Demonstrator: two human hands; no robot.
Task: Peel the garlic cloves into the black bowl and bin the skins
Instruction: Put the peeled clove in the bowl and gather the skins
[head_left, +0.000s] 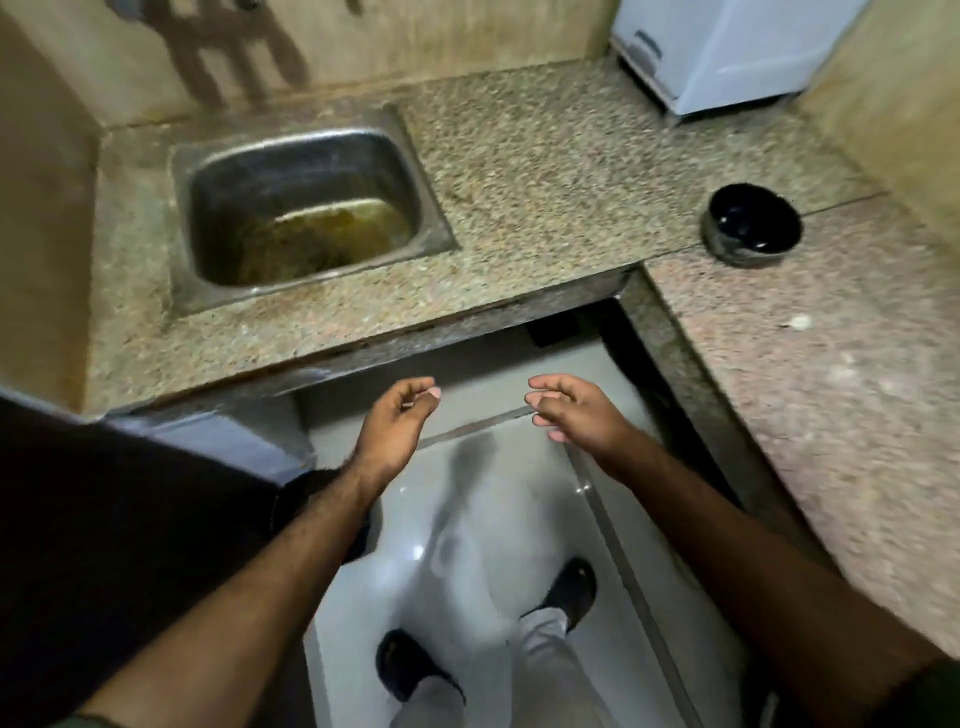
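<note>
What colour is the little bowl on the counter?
The bowl is glossy black; the head view shows it.

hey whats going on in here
A person stands at a granite counter, both hands out over the floor. The left hand and right hand have loosely curled fingers and seem to hold nothing. The black bowl sits on the counter to the right, a small pale scrap near it. The sink holds murky water.
</note>
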